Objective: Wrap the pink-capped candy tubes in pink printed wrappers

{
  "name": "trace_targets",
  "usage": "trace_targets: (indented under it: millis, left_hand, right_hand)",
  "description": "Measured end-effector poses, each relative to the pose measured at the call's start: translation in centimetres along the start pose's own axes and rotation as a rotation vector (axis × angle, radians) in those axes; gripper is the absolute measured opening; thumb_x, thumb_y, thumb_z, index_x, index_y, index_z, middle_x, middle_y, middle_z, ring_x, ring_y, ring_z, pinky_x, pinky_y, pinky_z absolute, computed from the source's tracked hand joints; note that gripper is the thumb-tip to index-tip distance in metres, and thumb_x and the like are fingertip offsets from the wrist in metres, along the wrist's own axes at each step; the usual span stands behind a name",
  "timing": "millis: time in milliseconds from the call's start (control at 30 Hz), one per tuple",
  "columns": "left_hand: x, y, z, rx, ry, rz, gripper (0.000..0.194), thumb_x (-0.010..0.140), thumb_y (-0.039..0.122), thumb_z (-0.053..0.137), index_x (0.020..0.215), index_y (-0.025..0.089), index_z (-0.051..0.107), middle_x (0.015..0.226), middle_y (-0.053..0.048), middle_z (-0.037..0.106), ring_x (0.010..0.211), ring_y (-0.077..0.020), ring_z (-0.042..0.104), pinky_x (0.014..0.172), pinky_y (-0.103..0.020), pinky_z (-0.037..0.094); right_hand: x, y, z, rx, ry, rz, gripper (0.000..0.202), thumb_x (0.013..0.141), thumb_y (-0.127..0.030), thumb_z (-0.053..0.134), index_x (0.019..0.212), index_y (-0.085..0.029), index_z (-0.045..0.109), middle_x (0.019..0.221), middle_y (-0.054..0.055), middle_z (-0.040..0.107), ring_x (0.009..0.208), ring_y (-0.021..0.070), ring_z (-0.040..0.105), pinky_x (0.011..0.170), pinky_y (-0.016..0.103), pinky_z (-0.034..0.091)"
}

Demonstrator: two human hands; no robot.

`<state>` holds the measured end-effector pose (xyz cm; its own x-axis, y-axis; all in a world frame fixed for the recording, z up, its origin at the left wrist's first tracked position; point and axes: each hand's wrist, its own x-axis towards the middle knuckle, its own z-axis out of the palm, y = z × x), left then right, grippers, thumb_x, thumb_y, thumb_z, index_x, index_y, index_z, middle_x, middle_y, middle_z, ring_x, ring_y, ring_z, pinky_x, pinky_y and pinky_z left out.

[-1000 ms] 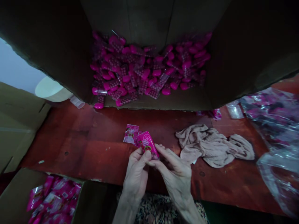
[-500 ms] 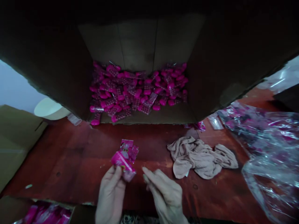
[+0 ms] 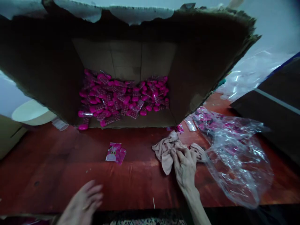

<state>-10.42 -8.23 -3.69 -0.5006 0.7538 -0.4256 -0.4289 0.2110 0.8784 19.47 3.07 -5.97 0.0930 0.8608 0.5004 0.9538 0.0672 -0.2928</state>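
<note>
Your crumpled, pinkish-beige fabric cloth (image 3: 167, 151) spreads in broad folds, with smaller wrinkles. Its middle lies under your right grip (image 3: 177, 153), whose fingers are curled around bunched fabric; your blurred left grip (image 3: 97, 195) is released, near the tabletop's front edge. The cloth sits right of centre on your worn, reddish tabletop (image 3: 140, 175). Toward the far edge stands a large, brown cardboard box (image 3: 187, 78) holding pink-ended clear packs (image 3: 122, 97); a crinkled, clear plastic bag (image 3: 236, 168) lies rightward, small, flat pink sachets (image 3: 114, 152) leftward.

The right hand (image 3: 185, 167) has moved onto the cloth (image 3: 167, 153); the left hand (image 3: 85, 201) is empty.
</note>
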Motion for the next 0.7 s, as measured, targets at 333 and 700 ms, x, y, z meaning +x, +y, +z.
trace_targets:
  millis: [333,700]
  left_hand:
    - [-1.6,-6.2,19.3,0.439,-0.708,0.358,0.017,0.077,0.025,0.054,0.089,0.021,0.066,0.095,-0.014,0.063,0.094,-0.0268,0.054,0.083,-0.034,0.035]
    - [3.8,1.0,10.2,0.784,-0.039,0.588,0.015,0.078,0.032,0.054,0.083,0.021,0.063,0.08,-0.006,0.063,0.073,-0.0209,0.055,0.071,-0.031,0.038]
  right_hand:
    - [-0.2,0.7,0.5,0.045,0.012,-0.047,0.057,0.092,-0.046,0.02,0.082,-0.016,0.067,0.086,0.013,0.057,0.078,0.0256,0.042,0.073,0.041,0.036]
    - [1.2,-3.2,-0.1,0.178,0.087,0.14,0.048,0.085,-0.054,0.038,0.094,-0.015,0.066,0.096,0.013,0.057,0.09,0.0285,0.048,0.08,0.044,0.035]
